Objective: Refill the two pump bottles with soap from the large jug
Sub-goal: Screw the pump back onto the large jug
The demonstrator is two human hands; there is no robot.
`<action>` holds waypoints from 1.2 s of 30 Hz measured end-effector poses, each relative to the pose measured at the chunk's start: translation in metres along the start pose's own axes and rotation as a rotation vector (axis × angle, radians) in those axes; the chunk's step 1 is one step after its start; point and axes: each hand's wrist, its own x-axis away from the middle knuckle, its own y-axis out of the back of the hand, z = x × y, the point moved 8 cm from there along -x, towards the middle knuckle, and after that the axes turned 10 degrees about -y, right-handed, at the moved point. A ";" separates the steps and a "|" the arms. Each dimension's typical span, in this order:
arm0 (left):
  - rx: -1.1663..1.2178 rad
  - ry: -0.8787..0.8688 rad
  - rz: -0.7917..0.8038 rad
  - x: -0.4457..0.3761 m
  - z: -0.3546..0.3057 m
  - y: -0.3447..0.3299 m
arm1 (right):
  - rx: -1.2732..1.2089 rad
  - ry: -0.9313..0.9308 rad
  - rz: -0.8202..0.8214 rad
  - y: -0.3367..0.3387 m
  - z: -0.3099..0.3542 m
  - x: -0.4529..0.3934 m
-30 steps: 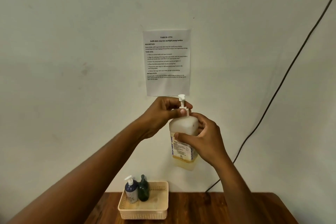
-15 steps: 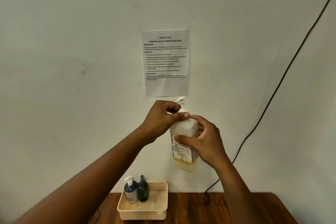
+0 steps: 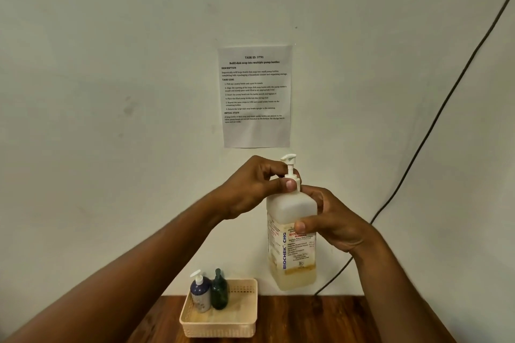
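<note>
Above one basket (image 3: 245,323) with two pump bottles (image 3: 200,294) — both hands grip one jug (image 3: 291,245), seemingly upright.

Large jug (image 3: 291,234): translucent white body, pale yellow soap at bottom, white label with blue and red lettering. Pump head (image 3: 289,165): white. Basket (image 3: 245,324): cream, perforated lattice pattern. Pump bottles: one dark blue (image 3: 200,296) with white pump, one dark green (image 3: 219,293). Table (image 3: 306,320): reddish-brown wood grain. Cable (image 3: 434,125): black.

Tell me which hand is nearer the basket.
Left. The left hand, pinching the jug's pump collar, is above and just right of the basket; the right hand, gripping the jug, is farther right.
</note>
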 end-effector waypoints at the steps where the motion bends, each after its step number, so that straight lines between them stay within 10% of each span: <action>1: -0.002 -0.002 0.003 0.000 0.000 -0.001 | -0.007 -0.012 0.028 0.000 -0.002 -0.001; 13: -0.175 0.109 -0.109 0.002 0.040 0.001 | -0.084 -0.090 0.126 0.009 -0.029 -0.008; 27: -0.314 0.278 -0.299 0.038 0.165 -0.024 | 0.337 -0.241 -0.570 0.037 -0.135 -0.020; 36: -0.245 0.406 -0.287 0.075 0.273 -0.046 | 0.426 -0.336 -0.619 0.073 -0.236 -0.050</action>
